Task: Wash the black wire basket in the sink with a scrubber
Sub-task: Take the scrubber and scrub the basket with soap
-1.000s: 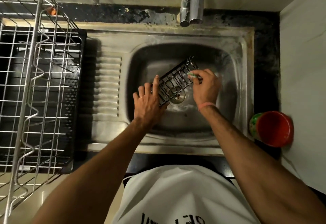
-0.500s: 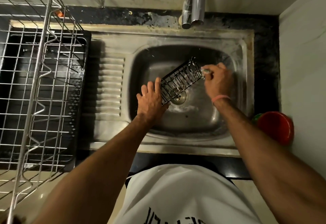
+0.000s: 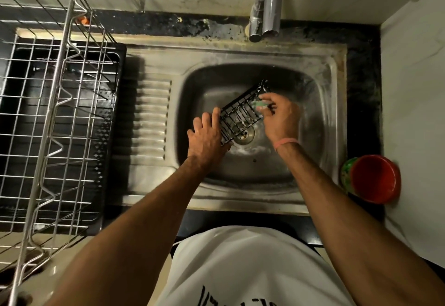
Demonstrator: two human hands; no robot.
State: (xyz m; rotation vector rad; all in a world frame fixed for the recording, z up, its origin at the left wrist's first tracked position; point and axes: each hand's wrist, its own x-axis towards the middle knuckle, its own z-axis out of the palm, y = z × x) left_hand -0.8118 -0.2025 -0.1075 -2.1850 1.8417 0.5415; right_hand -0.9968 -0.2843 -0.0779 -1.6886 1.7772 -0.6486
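Note:
The black wire basket (image 3: 240, 113) lies tilted over the drain in the steel sink (image 3: 313, 137), its long side running from lower left to upper right. My left hand (image 3: 207, 137) grips its lower left end. My right hand (image 3: 280, 118) pinches a small green scrubber (image 3: 260, 104) and presses it against the basket's upper right side. Most of the scrubber is hidden by my fingers. A pink band sits on my right wrist.
A tap spout (image 3: 266, 4) hangs over the sink's back edge. A steel dish rack (image 3: 53, 118) on a black tray stands at the left. A red bowl (image 3: 374, 178) sits on the counter at the right, against the white wall.
My right hand with the scrubber has moved back left and down along the basket's upper right side. My left hand keeps its hold; the basket has barely shifted.

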